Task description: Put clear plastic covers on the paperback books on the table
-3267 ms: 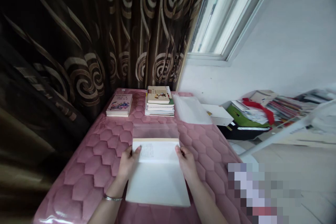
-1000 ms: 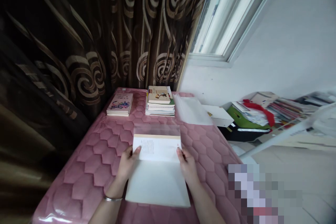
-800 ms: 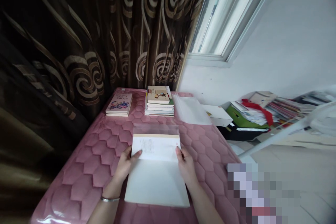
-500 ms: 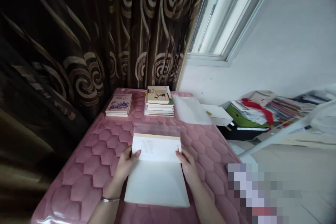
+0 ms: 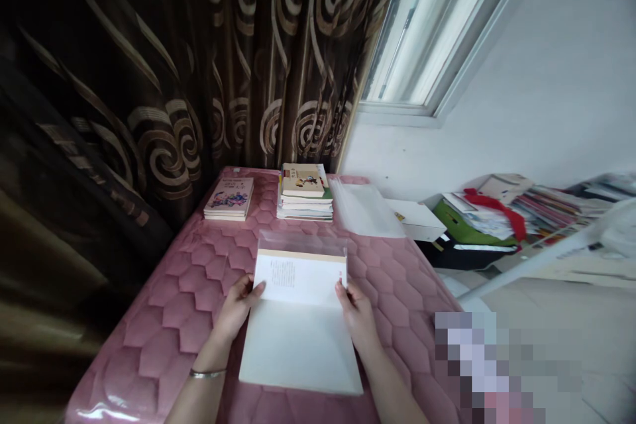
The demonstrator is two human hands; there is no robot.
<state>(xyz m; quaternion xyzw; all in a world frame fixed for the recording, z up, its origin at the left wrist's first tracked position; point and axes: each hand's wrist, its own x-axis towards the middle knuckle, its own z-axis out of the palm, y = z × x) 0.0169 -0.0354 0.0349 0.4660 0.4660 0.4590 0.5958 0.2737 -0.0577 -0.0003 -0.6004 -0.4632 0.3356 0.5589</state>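
An open book (image 5: 301, 348) lies before me on the pink quilted surface, its plain pale page toward me. Its white cover (image 5: 313, 278), with a block of small print and a tan strip along the far edge, is in a clear plastic book cover (image 5: 303, 242) that reaches beyond it. My left hand (image 5: 239, 308) grips the left edge, thumb on top and fingers underneath. On the right edge, my right hand (image 5: 358, 315) holds in the same way. The fingertips below the book are hidden.
Beyond are a low stack of picture-covered books (image 5: 228, 199), a taller book stack (image 5: 304, 189) and clear plastic sheets (image 5: 368, 209). A white box (image 5: 415, 220) and piled papers (image 5: 551, 212) stand right. Dark curtains (image 5: 163, 79) hang at the left.
The view has shifted slightly, so the whole scene sits a little further right. Both hands keep their hold on the book, which has hardly moved on the surface.
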